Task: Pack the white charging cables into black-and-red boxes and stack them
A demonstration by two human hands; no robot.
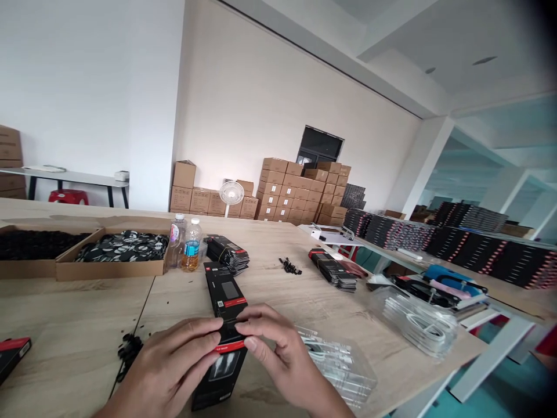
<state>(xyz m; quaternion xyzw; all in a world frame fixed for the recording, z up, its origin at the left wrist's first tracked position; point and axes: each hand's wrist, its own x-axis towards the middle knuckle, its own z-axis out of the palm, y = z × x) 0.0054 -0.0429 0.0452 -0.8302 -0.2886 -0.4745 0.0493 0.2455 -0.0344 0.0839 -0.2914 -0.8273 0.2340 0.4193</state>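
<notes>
Both hands are at a black retail box (224, 374) with a red stripe and a picture on its front, standing on the table before me. My left hand (174, 354) grips the box's upper left edge, fingers pressed together on its top. My right hand (278, 348) pinches the upper right corner between thumb and fingers. Just beyond the box lie flat black cartons (221, 284) with red edges, partly hidden by my hands. Clear plastic trays with white cables (331, 360) lie right of my right hand. Small black pieces (129, 348) are heaped beside my left hand.
Cardboard trays (111, 273) of black parts stand at left, near two plastic bottles (191, 247). Banded carton bundles (333, 270) and small black bits (290, 266) lie farther back. Another black box (13, 357) is at the left edge. More clear trays (415, 319) sit at right.
</notes>
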